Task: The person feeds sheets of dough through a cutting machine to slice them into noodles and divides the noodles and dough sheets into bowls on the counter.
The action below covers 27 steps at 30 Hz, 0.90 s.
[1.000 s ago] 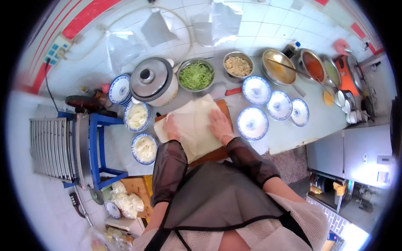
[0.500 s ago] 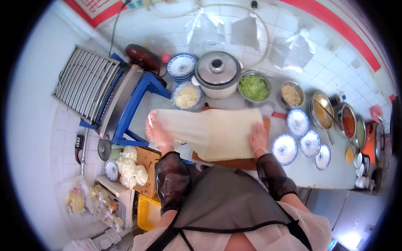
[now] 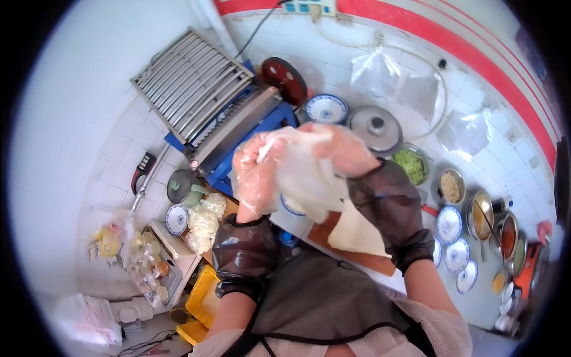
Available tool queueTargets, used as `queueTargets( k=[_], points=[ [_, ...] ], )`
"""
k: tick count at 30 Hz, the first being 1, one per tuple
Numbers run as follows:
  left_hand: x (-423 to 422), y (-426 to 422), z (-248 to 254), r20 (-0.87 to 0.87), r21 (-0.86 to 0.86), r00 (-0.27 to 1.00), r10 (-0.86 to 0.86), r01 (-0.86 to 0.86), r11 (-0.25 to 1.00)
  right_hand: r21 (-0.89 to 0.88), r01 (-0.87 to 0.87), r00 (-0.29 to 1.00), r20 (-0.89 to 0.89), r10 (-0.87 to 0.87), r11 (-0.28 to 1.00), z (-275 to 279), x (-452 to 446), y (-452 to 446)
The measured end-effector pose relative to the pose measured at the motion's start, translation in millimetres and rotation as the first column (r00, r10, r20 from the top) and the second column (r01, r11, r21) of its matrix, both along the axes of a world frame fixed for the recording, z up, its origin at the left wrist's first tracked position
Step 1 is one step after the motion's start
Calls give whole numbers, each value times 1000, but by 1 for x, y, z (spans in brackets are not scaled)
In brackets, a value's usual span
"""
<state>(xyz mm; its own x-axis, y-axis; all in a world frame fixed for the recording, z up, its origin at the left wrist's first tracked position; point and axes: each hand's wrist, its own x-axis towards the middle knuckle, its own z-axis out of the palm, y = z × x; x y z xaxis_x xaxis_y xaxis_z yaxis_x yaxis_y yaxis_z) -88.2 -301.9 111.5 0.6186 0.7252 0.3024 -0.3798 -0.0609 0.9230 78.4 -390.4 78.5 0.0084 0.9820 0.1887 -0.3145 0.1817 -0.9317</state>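
My left hand (image 3: 256, 172), in a clear plastic glove, has its fingers closed around one edge of a pale dough sheet (image 3: 306, 175). With my right hand (image 3: 348, 152) I pinch the same lifted end, close beside the left. The raised part hangs between my hands and is blurred by motion. Another pale portion of sheet (image 3: 360, 233) lies on the brown cutting board (image 3: 321, 235); my right sleeve partly hides it. Just beyond my left hand stands a blue-framed roller machine (image 3: 238, 143) with a slatted metal rack (image 3: 190, 83).
Behind my hands are a stack of blue-and-white plates (image 3: 326, 109) and a lidded pot (image 3: 376, 128). Bowls of shredded greens (image 3: 411, 165) and chopped food (image 3: 452, 185) stand to the right, with several plates (image 3: 457, 256). Bagged noodles (image 3: 203, 229) sit at lower left.
The dough sheet's left end has been lifted off the board. My right hand has moved from the sheet's right side to join the left, and the view has turned left.
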Motion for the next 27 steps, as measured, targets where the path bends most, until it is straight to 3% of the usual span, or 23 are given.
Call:
queueTargets(
  k=[1, 2, 3, 4, 6, 7, 8, 9, 10, 11, 12, 14, 16, 18, 19, 20, 21, 22, 24, 27],
  points=[
    [-6, 11, 12, 2, 111, 998, 60, -60, 992, 16, 43, 994, -102, -41, 999, 11, 1, 8],
    [-13, 20, 25, 19, 69, 997, 81, -82, 994, 24, 86, 975, -205, -79, 996, 28, -1, 16],
    [-23, 29, 44, -60, 207, 986, 154, -139, 968, 62, 163, 986, -45, -161, 985, 47, -3, 25],
    [-32, 40, 60, -131, 340, 963, 237, -181, 923, 62, 139, 990, -36, -137, 988, 64, -5, 37],
    [-42, 73, 79, -226, 533, 909, 350, -185, 826, 199, 245, 943, 178, -280, 949, 91, -8, 63],
    [-50, 100, 84, -233, 698, 892, 387, -123, 706, 203, 225, 947, 185, -263, 953, 105, -9, 76],
    [-58, 115, 99, -222, 701, 887, 404, -143, 699, 226, 221, 942, 201, -267, 949, 119, -9, 89],
    [-65, 123, 119, -547, 714, 718, 432, 130, 688, 248, 218, 938, 215, -273, 944, 130, -8, 104],
    [-71, 133, 133, -781, 613, 430, 453, 387, 689, 253, 203, 940, 220, -260, 946, 137, -5, 121],
    [-74, 147, 140, -809, 587, 315, 496, 382, 714, 297, 225, 894, 316, -318, 928, 145, -3, 138],
    [-79, 172, 141, -805, 592, 313, 504, 368, 717, 345, 241, 835, 403, -375, 907, 151, -3, 153],
    [-89, 214, 140, -739, 673, 353, 574, 340, 657, 376, 239, 864, 338, -373, 895, 158, -7, 175],
    [-96, 244, 139, -743, 668, 366, 560, 355, 654, 393, 351, 803, 341, -489, 850, 161, -1, 201],
    [-103, 292, 117, -584, 689, 637, 503, 62, 722, 361, 370, 825, 296, -482, 856, 162, 13, 227],
    [-99, 296, 117, -588, 685, 636, 500, 63, 726, 325, 392, 842, 250, -479, 860, 161, 20, 240],
    [-93, 296, 117, -490, 725, 660, 569, -54, 687, 322, 393, 841, 252, -478, 861, 157, 28, 255],
    [-88, 299, 116, -386, 750, 670, 634, -172, 639, 391, 468, 734, 328, -595, 793, 152, 36, 270],
    [-82, 307, 114, -389, 746, 672, 631, -172, 643, 465, 523, 603, 391, -696, 714, 147, 43, 285],
    [-70, 327, 113, -292, 863, 615, 733, -160, 479, 433, 512, 646, 375, -665, 742, 139, 56, 310],
    [-54, 331, 123, -293, 843, 633, 716, -183, 506, 406, 512, 689, 333, -644, 757, 133, 66, 335]
  ],
)
